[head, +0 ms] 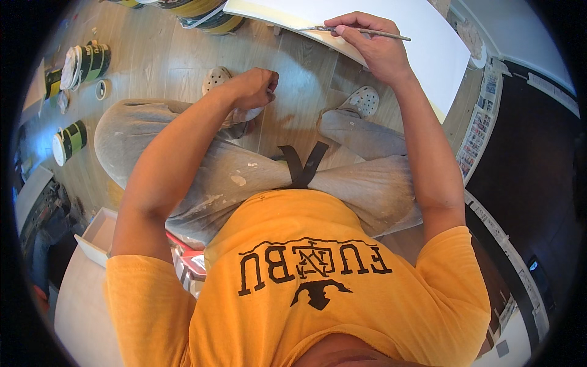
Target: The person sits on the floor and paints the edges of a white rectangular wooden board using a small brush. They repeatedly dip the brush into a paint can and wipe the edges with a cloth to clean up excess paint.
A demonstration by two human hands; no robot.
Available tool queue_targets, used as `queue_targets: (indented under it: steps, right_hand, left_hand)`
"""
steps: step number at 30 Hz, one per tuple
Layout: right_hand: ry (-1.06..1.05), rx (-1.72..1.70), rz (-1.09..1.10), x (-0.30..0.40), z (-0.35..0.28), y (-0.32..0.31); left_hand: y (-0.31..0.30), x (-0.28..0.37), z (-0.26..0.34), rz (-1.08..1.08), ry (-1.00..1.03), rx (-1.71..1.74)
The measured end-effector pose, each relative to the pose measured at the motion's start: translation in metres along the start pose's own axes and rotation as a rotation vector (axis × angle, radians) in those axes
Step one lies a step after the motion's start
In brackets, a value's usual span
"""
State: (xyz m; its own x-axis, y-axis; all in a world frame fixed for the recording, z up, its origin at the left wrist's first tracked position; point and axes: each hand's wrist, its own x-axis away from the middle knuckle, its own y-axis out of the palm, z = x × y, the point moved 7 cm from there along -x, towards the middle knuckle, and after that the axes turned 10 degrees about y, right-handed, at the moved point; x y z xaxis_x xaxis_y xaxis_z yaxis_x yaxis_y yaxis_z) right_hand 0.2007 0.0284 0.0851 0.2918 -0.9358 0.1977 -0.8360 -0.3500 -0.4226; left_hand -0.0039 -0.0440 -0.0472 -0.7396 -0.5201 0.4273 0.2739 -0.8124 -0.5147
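At the top of the view, my right hand (376, 43) holds a thin paintbrush (385, 34) by its worn handle, with the tip pointing left at the near edge of a white panel (426, 50). A yellowish band runs along that edge of the panel. My left hand (259, 87) hangs over the wooden floor, left of the panel, with its fingers curled. Whether something small sits between those fingers, I cannot tell. Both knees are bent, in grey trousers (220, 169) spotted with paint.
Paint buckets (94, 59) stand on the left, with a roll of tape (102, 89) beside them and a smaller bucket (71, 142) nearer. More buckets (215, 20) touch the top edge. An open wooden drawer (98, 229) lies lower left. Paper-covered strips (481, 124) border a dark surface at right.
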Motion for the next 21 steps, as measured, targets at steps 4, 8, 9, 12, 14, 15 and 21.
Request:
queue_targets:
  steps: [4,8,9,12,14,15,21]
  right_hand:
    - [-0.008,-0.008,-0.004,0.0,0.0,-0.001]
    - [-0.008,-0.01,-0.012,0.001,0.0,-0.003]
    - [-0.007,0.009,-0.012,0.001,0.0,-0.004]
    - [0.001,0.02,-0.02,0.002,0.002,-0.008]
    - [0.015,-0.034,-0.037,0.001,0.009,-0.013]
    - [0.002,-0.072,-0.046,0.0,0.009,-0.016]
    - [0.07,-0.145,-0.02,0.001,-0.014,-0.01]
  left_hand:
    - [0.001,-0.001,0.0,-0.007,0.004,-0.011]
    - [0.001,-0.002,0.0,-0.012,0.007,-0.018]
    - [0.001,-0.002,-0.001,-0.012,0.011,-0.02]
    - [0.003,-0.003,-0.002,0.002,0.02,-0.005]
    - [0.002,-0.003,0.0,0.003,0.024,-0.004]
    - [0.001,-0.003,0.001,0.005,0.026,-0.003]
    - [0.004,-0.003,-0.003,0.009,0.024,-0.01]
